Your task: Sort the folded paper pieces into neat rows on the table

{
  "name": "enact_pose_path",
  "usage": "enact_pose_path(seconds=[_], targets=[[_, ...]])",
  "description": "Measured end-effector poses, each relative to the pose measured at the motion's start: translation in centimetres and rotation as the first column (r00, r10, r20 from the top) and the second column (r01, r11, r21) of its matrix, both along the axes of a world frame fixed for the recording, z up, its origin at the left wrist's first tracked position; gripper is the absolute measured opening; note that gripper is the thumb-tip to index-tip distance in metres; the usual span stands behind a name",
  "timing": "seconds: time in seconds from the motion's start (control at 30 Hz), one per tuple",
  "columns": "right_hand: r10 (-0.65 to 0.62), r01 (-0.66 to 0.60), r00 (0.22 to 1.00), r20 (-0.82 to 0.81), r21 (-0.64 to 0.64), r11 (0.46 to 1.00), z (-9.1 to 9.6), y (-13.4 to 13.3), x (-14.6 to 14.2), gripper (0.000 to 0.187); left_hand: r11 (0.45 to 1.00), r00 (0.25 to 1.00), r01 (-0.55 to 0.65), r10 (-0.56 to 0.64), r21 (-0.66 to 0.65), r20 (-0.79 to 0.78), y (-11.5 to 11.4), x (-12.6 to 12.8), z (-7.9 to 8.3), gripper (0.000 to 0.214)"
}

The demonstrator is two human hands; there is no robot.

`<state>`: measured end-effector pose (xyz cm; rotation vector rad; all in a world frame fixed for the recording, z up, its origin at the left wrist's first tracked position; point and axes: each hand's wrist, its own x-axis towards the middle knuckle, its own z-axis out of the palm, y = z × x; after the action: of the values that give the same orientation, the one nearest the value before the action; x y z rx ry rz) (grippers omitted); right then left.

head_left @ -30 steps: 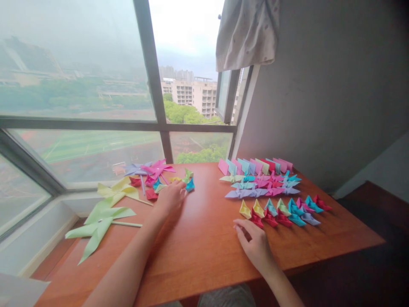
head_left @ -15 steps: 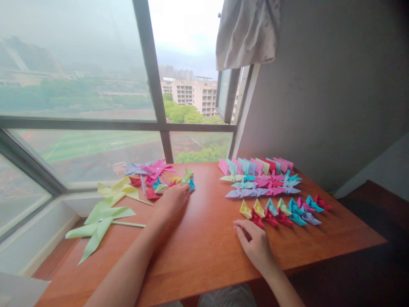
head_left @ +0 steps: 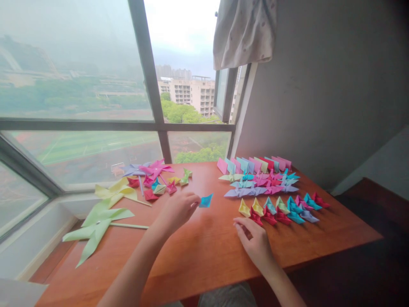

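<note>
My left hand (head_left: 180, 209) pinches a small blue paper boat (head_left: 206, 200) by its left end, raised over the middle of the table. Beside the front row of folded boats, my right hand (head_left: 252, 236) rests loosely curled, a gap between thumb and fingers and nothing visible in it. A red paper boat (head_left: 255, 216) is just beyond its fingertips. Left of centre lies a loose cluster of small folded papers, among them a pink one (head_left: 171, 187), a green one (head_left: 185, 177) and a red one (head_left: 151, 195).
Pinwheels lie on the left: green (head_left: 96, 226), yellow (head_left: 115, 192) and pink (head_left: 156, 169), plus a purple one. On the right stand rows of paper cranes (head_left: 246, 192) and upright folded cards (head_left: 243, 165). Windows and a grey wall border the wooden table (head_left: 198, 256).
My left hand has lifted the blue boat out of the loose cluster and carried it right and nearer to me. My right hand stays where it was.
</note>
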<state>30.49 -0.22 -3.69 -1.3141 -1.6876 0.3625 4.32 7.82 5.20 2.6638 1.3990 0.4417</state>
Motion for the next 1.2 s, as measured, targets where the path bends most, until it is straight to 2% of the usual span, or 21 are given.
enact_pose_path(seconds=[0.1,0.3,0.47,0.67,0.77,0.87,0.97,1.07,1.13,1.2], targets=[[-0.002,0.002,1.0,-0.005,-0.012,1.0,0.4,-0.1,-0.2,0.022,0.999,0.998,0.033,-0.03,-0.04,0.061,-2.1,0.7,-0.5,0.02],[0.075,-0.075,0.997,-0.01,-0.071,0.995,1.0,-0.4,-0.8,0.025,0.985,0.981,0.1,-0.074,-0.143,0.178,-4.8,1.7,-2.9,0.02],[0.14,-0.14,0.99,-0.005,-0.095,0.986,0.8,-1.1,-0.9,0.023,0.98,0.974,0.133,-0.101,-0.15,0.203,-5.7,1.9,-3.6,0.024],[0.176,-0.175,0.984,0.01,-0.061,0.983,0.5,-1.9,-0.8,0.017,0.978,0.959,0.163,-0.127,-0.127,0.253,-6.2,2.2,-3.9,0.025],[0.19,-0.189,0.98,0.051,-0.028,0.982,0.8,-2.3,-0.7,0.014,0.974,0.942,0.193,-0.149,-0.121,0.299,-6.4,2.5,-4.1,0.025],[0.185,-0.186,0.978,0.093,0.002,0.983,1.4,-2.9,0.0,0.016,0.974,0.916,0.183,-0.119,-0.136,0.382,-6.7,2.4,-4.5,0.023],[0.082,-0.094,0.987,0.14,0.082,0.992,2.4,-3.6,2.6,0.016,0.979,0.897,0.143,-0.065,-0.146,0.438,-6.8,1.5,-5.2,0.023],[-0.165,0.121,0.961,0.221,0.2,0.972,3.7,-4.2,7.6,0.013,0.986,0.9,0.087,-0.016,-0.143,0.436,-7.0,0.2,-6.0,0.021],[-0.366,0.291,0.887,0.28,0.273,0.917,4.4,-4.6,12.0,0.014,0.988,0.902,0.054,0.014,-0.145,0.431,-7.1,-0.7,-6.5,0.02],[-0.543,0.441,0.775,0.323,0.339,0.831,4.8,-4.8,16.5,0.022,0.989,0.901,0.029,0.036,-0.144,0.433,-7.1,-1.2,-6.9,0.019]])
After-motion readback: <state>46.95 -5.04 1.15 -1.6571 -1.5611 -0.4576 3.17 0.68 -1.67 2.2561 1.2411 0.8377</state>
